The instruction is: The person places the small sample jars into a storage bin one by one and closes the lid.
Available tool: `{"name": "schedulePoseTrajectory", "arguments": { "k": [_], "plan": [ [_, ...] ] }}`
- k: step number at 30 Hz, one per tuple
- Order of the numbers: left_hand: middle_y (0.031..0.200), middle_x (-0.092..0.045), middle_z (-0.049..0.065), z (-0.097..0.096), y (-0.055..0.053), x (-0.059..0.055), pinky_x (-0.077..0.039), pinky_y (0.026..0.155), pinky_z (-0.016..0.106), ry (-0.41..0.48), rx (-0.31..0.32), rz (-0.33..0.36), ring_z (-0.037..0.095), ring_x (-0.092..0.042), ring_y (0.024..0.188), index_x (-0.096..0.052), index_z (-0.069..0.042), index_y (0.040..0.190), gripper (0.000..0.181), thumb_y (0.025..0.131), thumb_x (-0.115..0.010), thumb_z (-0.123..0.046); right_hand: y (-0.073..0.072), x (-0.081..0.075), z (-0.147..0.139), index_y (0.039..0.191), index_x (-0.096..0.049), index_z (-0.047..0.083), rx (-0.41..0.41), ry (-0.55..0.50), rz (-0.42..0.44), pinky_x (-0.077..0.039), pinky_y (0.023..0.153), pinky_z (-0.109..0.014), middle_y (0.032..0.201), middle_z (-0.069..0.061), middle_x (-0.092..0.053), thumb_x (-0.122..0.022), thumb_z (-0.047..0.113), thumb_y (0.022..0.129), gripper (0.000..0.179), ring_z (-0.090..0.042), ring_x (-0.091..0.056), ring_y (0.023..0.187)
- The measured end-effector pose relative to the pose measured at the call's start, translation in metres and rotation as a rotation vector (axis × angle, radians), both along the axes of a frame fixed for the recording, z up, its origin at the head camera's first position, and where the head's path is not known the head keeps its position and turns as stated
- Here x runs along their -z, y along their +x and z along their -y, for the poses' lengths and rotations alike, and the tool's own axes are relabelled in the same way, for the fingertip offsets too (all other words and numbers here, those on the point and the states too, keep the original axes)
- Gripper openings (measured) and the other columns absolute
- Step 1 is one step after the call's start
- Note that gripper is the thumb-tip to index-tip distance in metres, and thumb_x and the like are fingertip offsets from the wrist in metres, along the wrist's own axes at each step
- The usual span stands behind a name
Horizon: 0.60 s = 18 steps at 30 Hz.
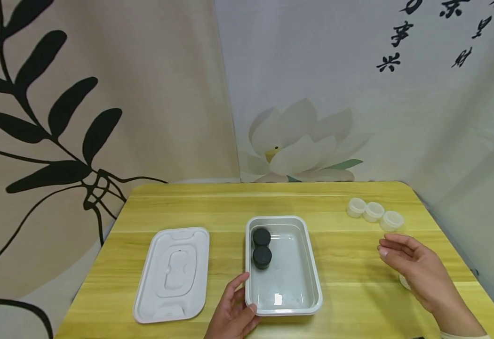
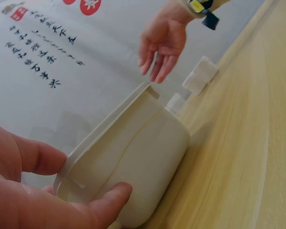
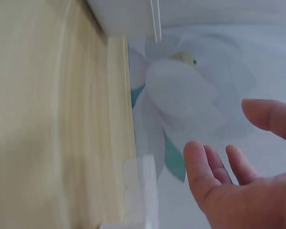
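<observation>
A white rectangular plastic container [image 1: 291,312] stands on the table without its lid. Two round black-topped pieces [image 1: 262,257] sit inside along its left wall. My left hand [image 1: 233,310] holds the container's near left corner, thumb and fingers on either side of it; the left wrist view shows the container's outer wall [image 2: 148,152] close up. Over the table's right side, my right hand [image 1: 420,268] hovers with relaxed fingers and nothing in them. Just beyond it are three small translucent round cups [image 1: 374,212]. Another translucent piece [image 1: 404,281] is mostly hidden beneath that hand.
A white lid [image 1: 180,270] lies flat on the yellow wooden table [image 1: 226,202], left of the container. Printed curtains [image 1: 179,84] hang behind the table and along its right side. A small dark thing [image 1: 418,337] shows at the bottom edge of the head view.
</observation>
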<state>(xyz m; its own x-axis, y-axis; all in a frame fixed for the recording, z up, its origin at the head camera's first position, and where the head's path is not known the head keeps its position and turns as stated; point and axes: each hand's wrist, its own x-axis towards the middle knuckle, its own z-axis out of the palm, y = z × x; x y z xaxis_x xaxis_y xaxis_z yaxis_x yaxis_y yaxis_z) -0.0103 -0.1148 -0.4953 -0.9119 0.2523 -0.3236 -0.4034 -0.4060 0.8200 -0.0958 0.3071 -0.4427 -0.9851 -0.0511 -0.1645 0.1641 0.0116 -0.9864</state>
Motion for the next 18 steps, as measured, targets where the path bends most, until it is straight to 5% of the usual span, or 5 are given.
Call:
{"name": "schedulePoseTrajectory", "arguments": {
  "k": [4, 9, 12, 18],
  "plan": [
    [0.163, -0.030, 0.029, 0.000, -0.001, 0.001, -0.058, 0.099, 0.040, -0.001, 0.001, -0.006, 0.025, -0.059, 0.126, -0.028, -0.016, 0.166, 0.076, 0.100, -0.063, -0.001, 0.013, 0.008, -0.022, 0.131, -0.064, 0.025, 0.064, -0.105, 0.033, -0.060, 0.088, -0.021, 0.120, 0.014, -0.071, -0.061, 0.000, 0.105, 0.035, -0.003, -0.071, 0.108],
    [0.162, -0.031, 0.028, 0.000, 0.000, 0.001, -0.058, 0.099, 0.040, 0.001, 0.006, -0.014, 0.025, -0.059, 0.125, -0.025, -0.015, 0.166, 0.077, 0.100, -0.063, 0.000, 0.028, 0.020, -0.044, 0.128, -0.070, 0.021, 0.147, -0.254, -0.049, -0.061, 0.086, -0.023, 0.118, 0.009, -0.076, -0.057, -0.013, 0.102, 0.045, -0.007, -0.074, 0.104],
    [0.162, -0.031, 0.028, 0.000, 0.000, 0.000, -0.058, 0.099, 0.040, -0.004, 0.003, -0.008, 0.025, -0.059, 0.125, -0.026, -0.015, 0.166, 0.077, 0.100, -0.063, 0.000, 0.034, 0.026, -0.056, 0.127, -0.069, 0.024, 0.212, -0.212, -0.044, -0.061, 0.084, -0.020, 0.115, 0.012, -0.076, -0.060, -0.009, 0.102, 0.042, -0.002, -0.072, 0.102],
    [0.163, -0.030, 0.029, 0.001, -0.001, 0.000, -0.058, 0.099, 0.039, -0.006, 0.005, -0.009, 0.025, -0.059, 0.124, -0.026, -0.015, 0.166, 0.077, 0.101, -0.064, 0.000, 0.035, 0.038, -0.067, 0.120, -0.067, 0.034, 0.363, -0.044, 0.116, -0.056, 0.077, -0.012, 0.104, 0.027, -0.070, -0.075, 0.013, 0.099, 0.031, 0.009, -0.065, 0.096]
  ]
}}
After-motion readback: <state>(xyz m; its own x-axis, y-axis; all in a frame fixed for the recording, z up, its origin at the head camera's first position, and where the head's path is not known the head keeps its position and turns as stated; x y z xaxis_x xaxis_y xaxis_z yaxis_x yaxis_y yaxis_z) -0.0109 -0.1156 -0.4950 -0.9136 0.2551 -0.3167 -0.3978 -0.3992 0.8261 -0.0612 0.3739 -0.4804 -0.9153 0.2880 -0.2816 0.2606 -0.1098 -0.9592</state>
